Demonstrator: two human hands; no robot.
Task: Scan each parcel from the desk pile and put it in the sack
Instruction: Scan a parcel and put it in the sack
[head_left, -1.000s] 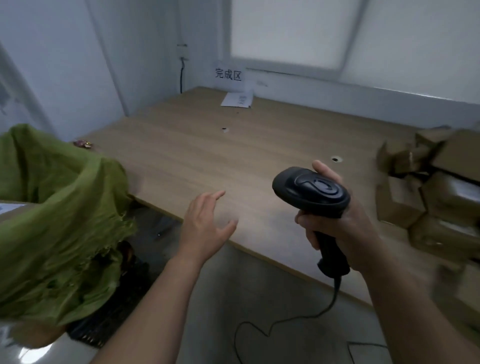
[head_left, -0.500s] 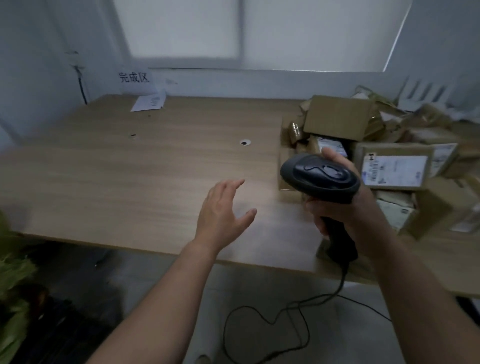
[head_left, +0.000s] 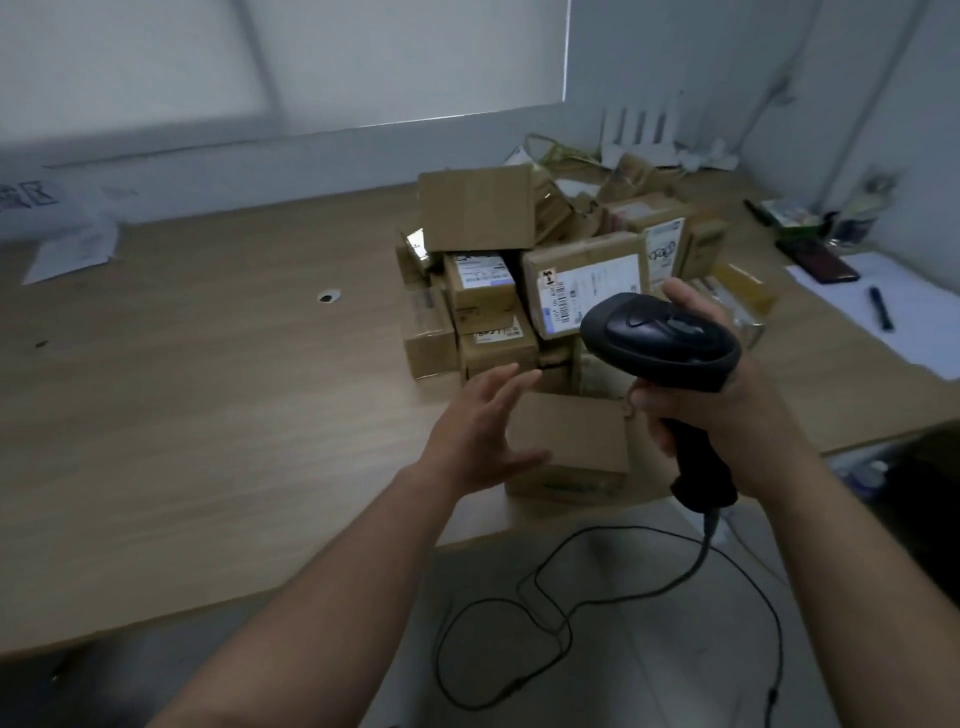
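A pile of brown cardboard parcels (head_left: 545, 270) with white labels covers the right half of the wooden desk (head_left: 208, 415). One plain parcel (head_left: 576, 441) lies apart at the desk's front edge. My left hand (head_left: 480, 434) hovers with spread fingers at that parcel's left side, holding nothing. My right hand (head_left: 722, 410) grips the handle of a black barcode scanner (head_left: 660, 340), its head level with the pile. The sack is out of view.
The scanner's black cable (head_left: 571, 618) loops over the floor below the desk edge. White papers with a pen (head_left: 880, 306), a dark phone (head_left: 826, 265) and small items lie at the desk's right end. A loose sheet (head_left: 72, 249) rests at the far left.
The view swung right, away from the green sack and onto the parcel pile. My left hand moved forward to the near parcel. The right hand kept holding the scanner.
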